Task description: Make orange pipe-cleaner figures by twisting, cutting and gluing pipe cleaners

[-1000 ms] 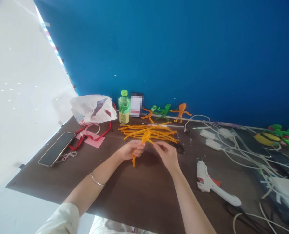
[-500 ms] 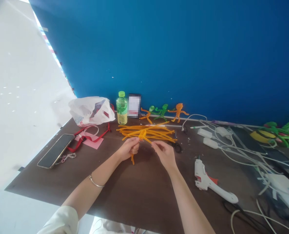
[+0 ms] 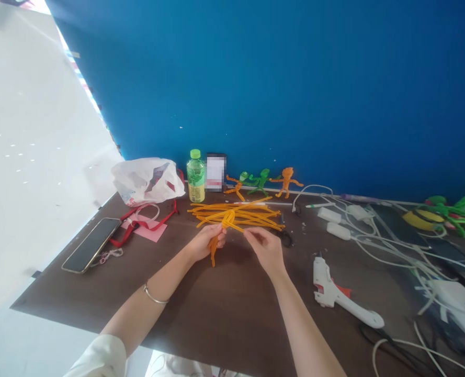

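Note:
My left hand (image 3: 205,242) is closed around a partly twisted orange pipe-cleaner figure (image 3: 220,233), its lower end hanging below my fingers. My right hand (image 3: 265,248) pinches a free orange strand that runs from the figure's looped top. Both hands hover just above the dark brown table (image 3: 224,309), right in front of a loose pile of orange pipe cleaners (image 3: 240,213).
A white glue gun (image 3: 340,297) lies right of my hands, with white cables and adapters (image 3: 373,230) beyond. Three finished pipe-cleaner figures (image 3: 263,180), a green bottle (image 3: 196,175) and a white plastic bag (image 3: 148,179) stand along the blue wall. A phone (image 3: 91,244) and red lanyard (image 3: 146,220) lie left.
The hands stayed nearly in place while working the strand; the figure's looped top has turned and sits lower over the pile. The view shifted slightly.

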`<state>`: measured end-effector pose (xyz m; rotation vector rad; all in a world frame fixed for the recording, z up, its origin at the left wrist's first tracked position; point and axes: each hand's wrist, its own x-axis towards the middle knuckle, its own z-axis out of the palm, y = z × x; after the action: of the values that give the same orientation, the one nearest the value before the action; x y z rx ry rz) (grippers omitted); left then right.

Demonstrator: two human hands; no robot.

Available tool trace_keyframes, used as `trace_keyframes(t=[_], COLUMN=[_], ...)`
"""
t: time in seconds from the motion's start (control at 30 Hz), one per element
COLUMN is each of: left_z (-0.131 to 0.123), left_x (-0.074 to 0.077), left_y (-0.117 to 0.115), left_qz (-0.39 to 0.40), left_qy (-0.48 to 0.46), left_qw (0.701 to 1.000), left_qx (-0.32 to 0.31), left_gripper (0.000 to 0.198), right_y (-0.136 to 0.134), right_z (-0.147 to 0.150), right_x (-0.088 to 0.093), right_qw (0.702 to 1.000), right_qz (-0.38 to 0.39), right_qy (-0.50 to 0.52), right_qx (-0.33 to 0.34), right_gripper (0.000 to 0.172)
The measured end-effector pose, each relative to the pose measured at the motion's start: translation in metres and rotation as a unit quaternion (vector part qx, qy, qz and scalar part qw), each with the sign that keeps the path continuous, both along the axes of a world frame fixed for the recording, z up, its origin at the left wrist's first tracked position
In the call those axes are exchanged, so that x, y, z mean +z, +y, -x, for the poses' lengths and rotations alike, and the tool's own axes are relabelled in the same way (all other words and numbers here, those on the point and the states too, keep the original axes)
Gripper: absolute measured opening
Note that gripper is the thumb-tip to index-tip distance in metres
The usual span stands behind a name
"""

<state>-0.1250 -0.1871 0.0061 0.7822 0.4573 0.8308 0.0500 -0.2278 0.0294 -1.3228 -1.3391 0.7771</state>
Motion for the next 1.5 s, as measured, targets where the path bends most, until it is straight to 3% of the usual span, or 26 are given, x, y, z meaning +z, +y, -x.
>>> trace_keyframes(t=[0.3,0.57,0.87,1.2,1.5], left_z=[0.001,0.003,-0.001,-0.002,-0.002], left_x=[0.003,0.01,0.011,0.012,0.009], left_y=[-0.006,-0.012,-0.015,-0.024,-0.026], left_qz=[0.015,0.079,0.135,0.154,0.202], left_qy=[-0.057,-0.074,-0.106,-0.116,-0.1], left_qw=[0.995,0.984,0.971,0.96,0.95], left_qx=[-0.081,-0.144,-0.164,-0.205,-0.214], left_gripper=[0.026,0.033,0.032,0.033,0.03], right_y=[-0.001,-0.002,-0.005,-0.004,-0.007], right_z=[0.002,0.003,0.007,0.011,0.012], right_x=[0.004,0.004,0.006,-0.001,0.003], right_qw=[1.0,0.999,0.998,0.963,0.94], right_qz=[-0.013,-0.005,-0.01,0.093,0.111], right_qy=[-0.006,0.015,0.021,0.218,0.266], right_qx=[0.002,0.05,0.051,0.13,0.184], right_gripper=[0.018,0.017,0.02,0.023,0.018])
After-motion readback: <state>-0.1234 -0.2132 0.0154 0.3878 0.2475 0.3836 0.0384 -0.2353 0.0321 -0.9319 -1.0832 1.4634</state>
